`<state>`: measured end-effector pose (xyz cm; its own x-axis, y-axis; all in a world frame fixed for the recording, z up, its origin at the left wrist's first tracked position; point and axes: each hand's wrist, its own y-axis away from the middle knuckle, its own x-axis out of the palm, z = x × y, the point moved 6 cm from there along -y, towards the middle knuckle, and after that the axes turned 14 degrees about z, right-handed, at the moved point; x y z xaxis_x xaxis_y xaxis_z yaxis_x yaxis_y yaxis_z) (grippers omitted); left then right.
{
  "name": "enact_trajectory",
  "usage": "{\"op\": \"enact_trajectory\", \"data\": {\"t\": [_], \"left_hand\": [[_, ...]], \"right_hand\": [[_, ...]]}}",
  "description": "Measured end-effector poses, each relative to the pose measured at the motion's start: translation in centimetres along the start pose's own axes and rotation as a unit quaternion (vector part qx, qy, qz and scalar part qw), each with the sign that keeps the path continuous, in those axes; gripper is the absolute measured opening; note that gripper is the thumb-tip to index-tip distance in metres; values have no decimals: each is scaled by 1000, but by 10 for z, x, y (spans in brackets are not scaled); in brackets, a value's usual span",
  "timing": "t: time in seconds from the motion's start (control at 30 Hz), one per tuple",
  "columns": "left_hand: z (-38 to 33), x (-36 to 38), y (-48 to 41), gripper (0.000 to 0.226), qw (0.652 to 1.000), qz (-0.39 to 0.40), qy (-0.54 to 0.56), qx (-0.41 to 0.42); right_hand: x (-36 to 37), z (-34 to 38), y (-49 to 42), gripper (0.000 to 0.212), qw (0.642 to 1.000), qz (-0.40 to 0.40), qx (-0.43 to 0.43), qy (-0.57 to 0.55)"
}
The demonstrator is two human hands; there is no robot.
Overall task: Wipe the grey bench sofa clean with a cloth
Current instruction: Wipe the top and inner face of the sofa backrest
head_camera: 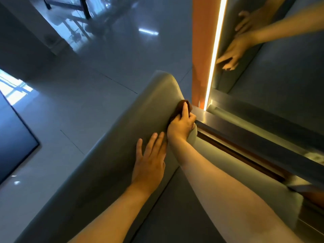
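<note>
Right hand (pixel 181 125) has its fingers curled round a bunched brown cloth (pixel 183 107) and presses it on the far edge of the grey bench sofa (pixel 122 155), near the rounded end, right beside the metal ledge (pixel 245 125) under the mirror (pixel 289 81). Left hand (pixel 149 163) lies flat on the sofa's padded top, fingers straight and slightly spread, holding nothing, just beside the right wrist. The forearms come in from the bottom edge and converge at the hands. The mirror shows both hands reflected, blurred. A lit LED strip (pixel 216 50) runs along the mirror's edge, next to an orange panel (pixel 201 41). Glossy tiled floor (pixel 105 67) lies beyond the sofa, with dark furniture legs (pixel 85 7) at the top.
</note>
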<state>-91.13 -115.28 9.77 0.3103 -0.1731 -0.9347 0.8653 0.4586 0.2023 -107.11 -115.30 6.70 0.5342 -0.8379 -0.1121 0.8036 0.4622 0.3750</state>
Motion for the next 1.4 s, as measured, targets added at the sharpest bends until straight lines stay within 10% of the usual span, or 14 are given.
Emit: {"op": "enact_trajectory", "data": {"t": [0.37, 0.57, 0.83, 1.1, 1.4], "left_hand": [[-29, 96, 1, 93, 996, 16, -64, -52], [-31, 93, 2, 90, 995, 37, -55, -70], [-32, 99, 4, 88, 995, 22, -75, -66], [-32, 103, 4, 72, 994, -5, -85, -63], [-36, 119, 71, 74, 981, 31, 187, 36]], "right_hand": [[-12, -139, -45, 47, 1000, -9, 3, 25], [-7, -183, -9, 49, 975, 20, 187, -118], [-18, -164, -54, 50, 996, 28, 64, -54], [4, -242, -32, 42, 936, 67, 289, -191], [27, -216, 43, 53, 968, 91, 219, -83]]}}
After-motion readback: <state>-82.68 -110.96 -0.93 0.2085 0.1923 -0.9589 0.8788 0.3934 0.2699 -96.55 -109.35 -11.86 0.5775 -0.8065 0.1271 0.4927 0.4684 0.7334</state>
